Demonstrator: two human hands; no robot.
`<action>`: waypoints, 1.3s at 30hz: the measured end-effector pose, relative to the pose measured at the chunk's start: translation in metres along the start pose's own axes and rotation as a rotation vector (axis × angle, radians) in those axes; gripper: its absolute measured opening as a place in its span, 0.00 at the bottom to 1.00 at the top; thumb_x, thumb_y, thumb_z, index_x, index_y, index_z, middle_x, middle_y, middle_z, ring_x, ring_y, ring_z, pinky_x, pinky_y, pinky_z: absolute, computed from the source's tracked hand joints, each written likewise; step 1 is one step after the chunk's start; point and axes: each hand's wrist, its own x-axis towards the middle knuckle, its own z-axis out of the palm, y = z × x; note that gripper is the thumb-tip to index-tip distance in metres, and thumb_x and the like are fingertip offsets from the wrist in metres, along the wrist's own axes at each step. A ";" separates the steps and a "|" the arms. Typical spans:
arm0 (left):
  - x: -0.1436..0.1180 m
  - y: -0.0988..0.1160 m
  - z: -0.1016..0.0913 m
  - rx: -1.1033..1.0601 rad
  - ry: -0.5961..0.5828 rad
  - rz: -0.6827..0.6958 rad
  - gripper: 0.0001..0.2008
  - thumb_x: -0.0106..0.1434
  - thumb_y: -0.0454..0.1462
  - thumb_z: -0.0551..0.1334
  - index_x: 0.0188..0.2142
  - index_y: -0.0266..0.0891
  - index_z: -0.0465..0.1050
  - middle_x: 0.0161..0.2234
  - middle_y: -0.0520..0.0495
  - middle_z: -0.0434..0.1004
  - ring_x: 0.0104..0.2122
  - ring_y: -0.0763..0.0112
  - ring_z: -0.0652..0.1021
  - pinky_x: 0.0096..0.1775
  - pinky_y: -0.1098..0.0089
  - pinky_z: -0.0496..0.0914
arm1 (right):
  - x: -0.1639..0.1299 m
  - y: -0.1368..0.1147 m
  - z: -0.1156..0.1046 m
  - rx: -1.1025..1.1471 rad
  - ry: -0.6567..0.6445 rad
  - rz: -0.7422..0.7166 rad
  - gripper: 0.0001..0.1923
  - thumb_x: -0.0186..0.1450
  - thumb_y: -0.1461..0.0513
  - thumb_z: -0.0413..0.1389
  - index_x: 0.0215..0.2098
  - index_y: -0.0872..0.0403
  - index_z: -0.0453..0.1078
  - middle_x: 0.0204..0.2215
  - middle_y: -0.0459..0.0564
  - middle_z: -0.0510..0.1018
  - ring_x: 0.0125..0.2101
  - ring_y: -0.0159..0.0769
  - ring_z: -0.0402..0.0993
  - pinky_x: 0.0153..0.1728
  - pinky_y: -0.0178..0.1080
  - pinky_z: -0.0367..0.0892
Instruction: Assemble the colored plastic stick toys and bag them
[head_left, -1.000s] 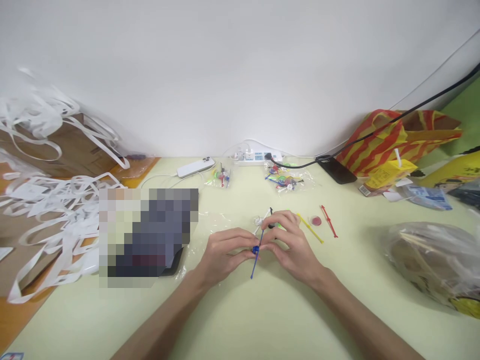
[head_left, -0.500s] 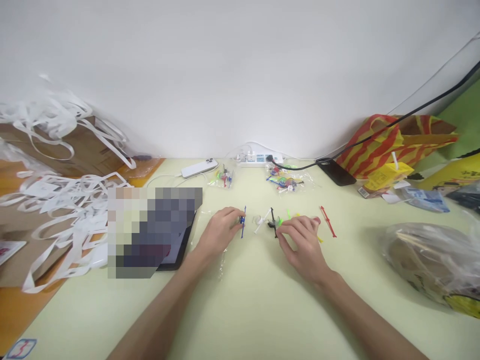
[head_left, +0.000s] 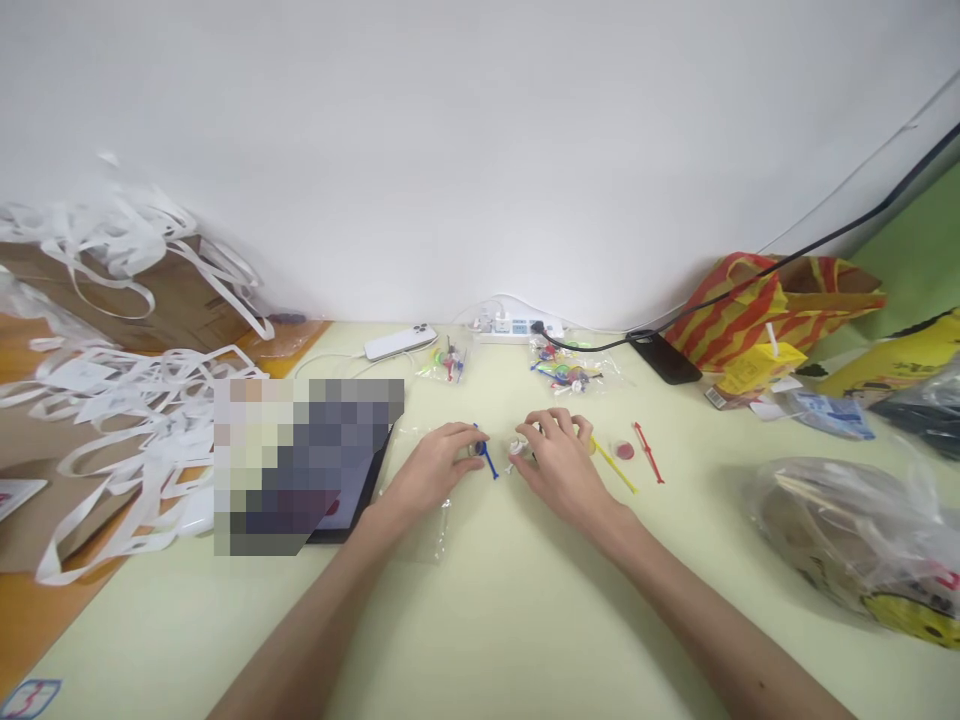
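Near the centre of the frame, a small, round, dark bluish plastic piece [head_left: 477,449] is held between the narrowed fingers of the left hand [head_left: 426,468], with a thin blue plastic stick [head_left: 491,465] just beside it. To the right, a small, round white plastic piece [head_left: 516,447] is flanked by the curved fingers of the right hand [head_left: 561,464] (whether it is gripped cannot be told). Right of centre, a thin yellow plastic stick [head_left: 616,468] is laid on the pale green table [head_left: 487,620].

1 red rod [head_left: 649,454], 1 ylw rod [head_left: 615,468], 1 blu rod [head_left: 490,461]; 1 wht phone [head_left: 397,343], 1 blk phone [head_left: 664,358]; 1 drink ctn [head_left: 757,372].
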 end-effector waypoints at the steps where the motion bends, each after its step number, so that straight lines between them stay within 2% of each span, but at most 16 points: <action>1: -0.001 0.000 -0.001 0.000 -0.004 0.006 0.12 0.64 0.36 0.66 0.47 0.46 0.79 0.49 0.43 0.81 0.50 0.56 0.80 0.53 0.57 0.72 | 0.004 0.000 0.001 0.001 -0.021 -0.001 0.10 0.68 0.59 0.59 0.47 0.53 0.74 0.50 0.58 0.76 0.52 0.52 0.63 0.49 0.52 0.52; 5: -0.004 0.001 -0.001 -0.026 -0.007 0.038 0.12 0.66 0.32 0.64 0.47 0.46 0.79 0.48 0.44 0.81 0.49 0.58 0.80 0.52 0.59 0.73 | 0.012 -0.001 0.006 0.047 -0.082 0.001 0.06 0.69 0.62 0.57 0.43 0.53 0.75 0.44 0.57 0.80 0.49 0.50 0.65 0.48 0.51 0.52; 10: -0.004 0.001 -0.001 -0.044 -0.021 0.076 0.16 0.66 0.29 0.63 0.50 0.46 0.77 0.48 0.45 0.81 0.50 0.60 0.79 0.53 0.59 0.73 | 0.012 0.001 0.008 0.127 -0.115 -0.005 0.05 0.69 0.64 0.56 0.41 0.52 0.74 0.37 0.52 0.82 0.47 0.46 0.67 0.50 0.50 0.48; 14: -0.004 0.007 -0.008 -0.065 0.022 0.102 0.19 0.67 0.32 0.63 0.56 0.48 0.73 0.58 0.44 0.75 0.58 0.60 0.75 0.59 0.56 0.69 | 0.011 0.002 0.002 0.195 -0.086 -0.046 0.06 0.68 0.65 0.57 0.43 0.51 0.72 0.39 0.51 0.83 0.49 0.44 0.70 0.53 0.50 0.47; 16: -0.004 0.016 -0.011 -0.108 0.059 0.094 0.19 0.68 0.36 0.63 0.58 0.49 0.71 0.59 0.44 0.73 0.59 0.60 0.73 0.60 0.57 0.67 | 0.010 0.001 -0.004 0.228 -0.073 -0.064 0.07 0.68 0.66 0.56 0.44 0.50 0.70 0.40 0.49 0.82 0.47 0.42 0.72 0.54 0.49 0.47; 19: -0.004 0.032 -0.011 -0.209 0.111 0.003 0.16 0.67 0.42 0.64 0.54 0.46 0.73 0.51 0.45 0.78 0.49 0.62 0.78 0.52 0.61 0.72 | 0.008 -0.006 -0.014 0.278 -0.062 -0.090 0.09 0.67 0.68 0.55 0.44 0.51 0.65 0.40 0.47 0.82 0.43 0.39 0.75 0.56 0.50 0.47; 22: -0.005 0.047 -0.004 -0.316 0.130 -0.093 0.13 0.66 0.43 0.66 0.48 0.44 0.75 0.43 0.48 0.80 0.40 0.66 0.80 0.45 0.66 0.73 | 0.005 -0.015 -0.021 0.290 -0.043 -0.154 0.12 0.67 0.70 0.53 0.46 0.51 0.62 0.43 0.48 0.81 0.43 0.39 0.75 0.57 0.50 0.47; 25: -0.007 0.056 0.002 -0.428 0.113 -0.125 0.08 0.68 0.40 0.63 0.44 0.43 0.75 0.39 0.51 0.81 0.38 0.68 0.80 0.43 0.69 0.73 | 0.003 -0.020 -0.025 0.253 -0.035 -0.235 0.14 0.68 0.72 0.51 0.48 0.50 0.63 0.44 0.50 0.81 0.46 0.40 0.74 0.57 0.50 0.47; 27: -0.008 0.055 0.003 -0.469 0.128 -0.147 0.08 0.68 0.38 0.62 0.45 0.43 0.76 0.38 0.51 0.82 0.38 0.69 0.81 0.43 0.70 0.74 | 0.004 -0.018 -0.026 0.232 -0.022 -0.247 0.13 0.69 0.69 0.54 0.49 0.50 0.64 0.43 0.51 0.81 0.49 0.42 0.72 0.56 0.50 0.49; 31: -0.011 0.043 0.002 -0.436 0.220 -0.193 0.10 0.69 0.39 0.62 0.48 0.43 0.77 0.43 0.50 0.82 0.37 0.69 0.82 0.44 0.69 0.74 | 0.007 0.000 -0.024 0.172 -0.017 -0.134 0.10 0.68 0.59 0.60 0.47 0.49 0.71 0.46 0.53 0.79 0.50 0.47 0.68 0.49 0.49 0.54; 33: -0.012 0.037 0.002 -0.424 0.258 -0.184 0.10 0.69 0.40 0.61 0.47 0.44 0.78 0.45 0.49 0.82 0.37 0.69 0.82 0.44 0.68 0.75 | 0.010 0.009 -0.020 0.094 -0.025 -0.032 0.04 0.69 0.60 0.58 0.40 0.50 0.75 0.45 0.55 0.79 0.48 0.48 0.68 0.47 0.49 0.54; 36: -0.013 0.034 0.005 -0.449 0.304 -0.127 0.11 0.71 0.40 0.60 0.47 0.43 0.79 0.47 0.46 0.82 0.42 0.66 0.82 0.45 0.66 0.76 | 0.015 0.015 -0.012 0.024 -0.093 0.068 0.08 0.68 0.63 0.58 0.33 0.51 0.78 0.40 0.55 0.79 0.45 0.48 0.67 0.44 0.48 0.52; 39: -0.014 0.036 0.008 -0.464 0.317 -0.065 0.10 0.71 0.39 0.59 0.46 0.44 0.80 0.50 0.44 0.81 0.49 0.63 0.80 0.51 0.63 0.75 | 0.019 0.013 -0.007 0.016 -0.177 0.099 0.08 0.67 0.62 0.58 0.32 0.50 0.79 0.36 0.54 0.79 0.44 0.47 0.67 0.43 0.47 0.52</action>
